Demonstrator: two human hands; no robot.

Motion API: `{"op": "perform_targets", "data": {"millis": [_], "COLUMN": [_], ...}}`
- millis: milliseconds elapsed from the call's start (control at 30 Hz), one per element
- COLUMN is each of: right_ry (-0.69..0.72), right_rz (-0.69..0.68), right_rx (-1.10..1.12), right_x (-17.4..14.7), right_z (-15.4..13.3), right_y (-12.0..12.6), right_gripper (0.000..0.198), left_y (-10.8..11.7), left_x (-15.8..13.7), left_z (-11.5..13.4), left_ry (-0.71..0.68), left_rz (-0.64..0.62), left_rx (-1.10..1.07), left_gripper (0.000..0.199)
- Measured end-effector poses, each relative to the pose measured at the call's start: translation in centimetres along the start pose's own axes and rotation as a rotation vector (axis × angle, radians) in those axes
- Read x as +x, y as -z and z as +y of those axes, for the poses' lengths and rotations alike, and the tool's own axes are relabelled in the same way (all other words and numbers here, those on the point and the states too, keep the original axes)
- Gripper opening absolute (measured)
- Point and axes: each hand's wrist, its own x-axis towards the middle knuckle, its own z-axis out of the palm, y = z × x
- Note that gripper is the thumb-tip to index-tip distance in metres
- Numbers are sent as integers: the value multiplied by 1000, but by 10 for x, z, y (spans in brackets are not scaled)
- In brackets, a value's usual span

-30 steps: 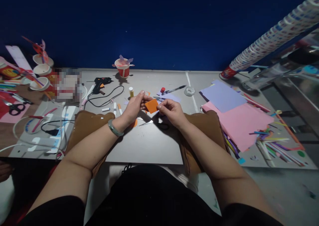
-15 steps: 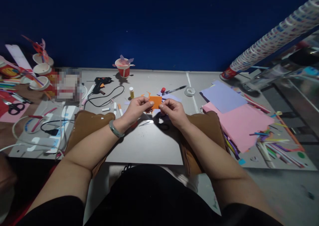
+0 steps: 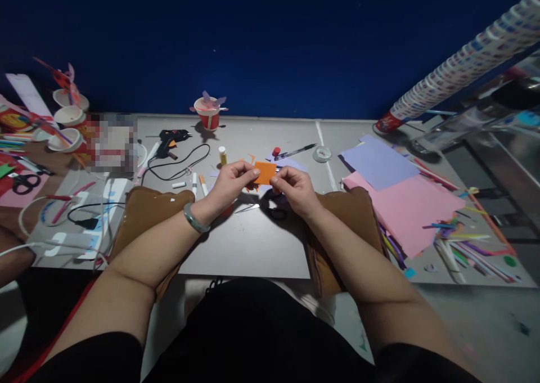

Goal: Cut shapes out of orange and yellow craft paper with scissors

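Observation:
Between my two hands is a small orange piece of paper (image 3: 265, 173), raised above the table. My left hand (image 3: 231, 185) pinches its left edge between thumb and fingers, and a green bangle (image 3: 195, 219) circles that wrist. At the lower right corner, my right hand (image 3: 296, 189) pinches the same paper. Below the hands lie black-handled scissors (image 3: 276, 210), partly in shadow, with the blades toward the left. Orange and purple paper scraps (image 3: 291, 163) are spread just behind the hands. A glue stick (image 3: 223, 156) stands behind my left hand.
A red paper cup (image 3: 209, 116) stands at the back, with a glue gun (image 3: 171, 143) left of it. Purple sheets (image 3: 382, 163) and pink sheets (image 3: 417, 211) lie right. A long stack of cups (image 3: 464, 62) leans there. Cables and a co-worker's arm (image 3: 14, 245) are left.
The orange paper has shifted very slightly and tilted a little in my hands, which keep their pinch. At the left, the co-worker's arm has moved.

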Motion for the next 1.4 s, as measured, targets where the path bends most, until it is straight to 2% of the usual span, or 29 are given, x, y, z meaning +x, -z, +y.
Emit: {"op": "perform_targets", "data": {"millis": [300,467,800,1133,1400], "right_ry": [38,14,-62,-60,-51], "right_rz": [75,61,-67,-47,-41], "right_rx": [16,14,18,64,54], "right_x": [3,3,3,3,4], "right_z": [3,3,3,3,5], "right_y": [0,1,2,1,2], "right_gripper": [42,40,46,48,48], "left_y": [-1,-1,1,0,0], "left_x": [2,-2,-1,-1,-2], "left_z": [0,4,4,3,4], "left_ry": [93,54,277,282,246], "left_rz": [3,-27,-74,-71,-83], "left_rx": [8,75,-41,2,-7], "left_gripper": [51,34,21,27,19]}}
